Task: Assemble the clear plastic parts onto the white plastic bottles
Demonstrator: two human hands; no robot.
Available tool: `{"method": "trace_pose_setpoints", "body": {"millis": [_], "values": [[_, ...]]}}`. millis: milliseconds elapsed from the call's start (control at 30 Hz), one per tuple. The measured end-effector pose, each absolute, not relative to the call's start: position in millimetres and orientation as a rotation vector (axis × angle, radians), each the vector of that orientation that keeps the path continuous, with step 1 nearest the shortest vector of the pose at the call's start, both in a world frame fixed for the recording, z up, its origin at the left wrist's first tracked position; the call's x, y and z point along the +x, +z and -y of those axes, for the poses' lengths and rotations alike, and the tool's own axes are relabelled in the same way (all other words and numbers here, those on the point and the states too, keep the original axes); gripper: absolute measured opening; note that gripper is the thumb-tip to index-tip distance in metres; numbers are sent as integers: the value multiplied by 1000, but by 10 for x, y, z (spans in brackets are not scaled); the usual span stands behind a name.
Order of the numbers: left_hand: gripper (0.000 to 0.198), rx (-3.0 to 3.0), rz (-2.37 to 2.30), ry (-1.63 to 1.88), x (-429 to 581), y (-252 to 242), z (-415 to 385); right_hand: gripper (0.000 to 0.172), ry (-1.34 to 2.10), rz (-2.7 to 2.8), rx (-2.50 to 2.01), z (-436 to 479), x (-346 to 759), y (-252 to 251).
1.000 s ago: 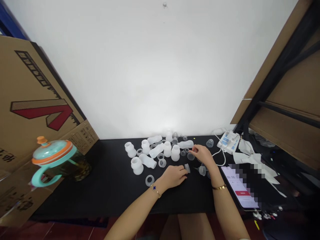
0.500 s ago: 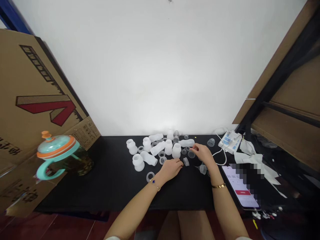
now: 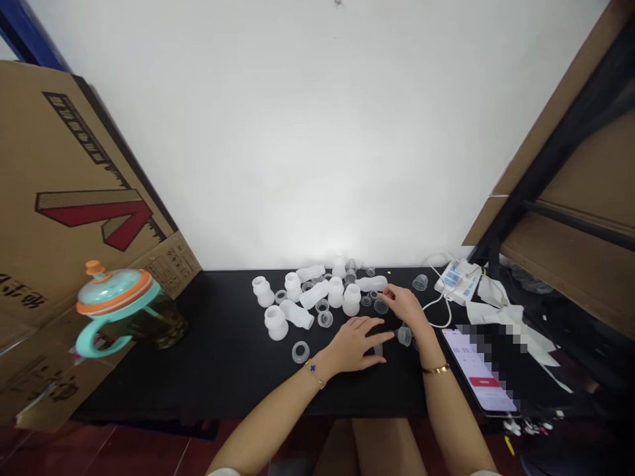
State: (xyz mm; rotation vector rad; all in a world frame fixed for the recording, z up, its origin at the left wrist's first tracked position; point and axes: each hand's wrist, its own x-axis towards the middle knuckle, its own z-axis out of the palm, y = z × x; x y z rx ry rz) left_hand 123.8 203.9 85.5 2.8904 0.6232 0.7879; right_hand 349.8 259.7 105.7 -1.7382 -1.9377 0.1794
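My left hand [image 3: 358, 344] lies low over the black table [image 3: 223, 363], fingers stretched out towards a small clear part [image 3: 379, 348] at its fingertips. Farther back, my right hand [image 3: 405, 307] has its fingertips pinched at a small clear cap [image 3: 381, 306]. A clear nipple-shaped piece [image 3: 404, 336] lies between the two hands. Behind them is a scatter of several white plastic bottles [image 3: 276, 322] and clear rings [image 3: 300, 352], some upright and some on their sides.
A glass jug with a teal and orange lid [image 3: 122, 311] stands at the left in front of a cardboard box [image 3: 64, 198]. At the right lie a phone [image 3: 479, 380], a white power strip [image 3: 459, 279], papers and a shelf frame [image 3: 546, 178].
My left hand has slid right and towards me, and its fingers have spread out flat. My right hand has stayed in place. The view has shifted slightly.
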Motion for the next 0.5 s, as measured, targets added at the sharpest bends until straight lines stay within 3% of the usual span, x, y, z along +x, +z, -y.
{"method": "trace_pose_setpoints", "body": {"millis": [167, 500], "values": [[29, 2930, -514, 616, 1309, 729, -2052, 28, 138, 1933, -1727, -2600, 3507, 1051], [36, 2775, -712, 695, 1224, 773, -2122, 26, -148, 1992, -1624, -2616, 3457, 1029]]}}
